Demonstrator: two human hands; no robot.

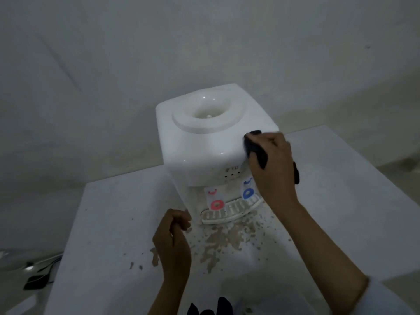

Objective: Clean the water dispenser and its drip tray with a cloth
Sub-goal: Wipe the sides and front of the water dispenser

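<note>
A white tabletop water dispenser [200, 144] stands on a white table [109, 223], with no bottle in its round top well. My right hand [273, 164] grips a dark cloth [255, 146] and presses it against the dispenser's upper right front corner. Below are a red tap [216, 204] and a blue tap [248, 193]. The slotted white drip tray [229, 212] sits under them. My left hand [173, 237] is curled into a loose fist in front of the dispenser's lower left corner, holding nothing.
Brownish stains and specks [218, 242] cover the table in front of the tray. Cables and a dark adapter [36, 278] lie on the floor to the left. A pale wall rises behind. Dark shapes [211, 306] show at the bottom edge.
</note>
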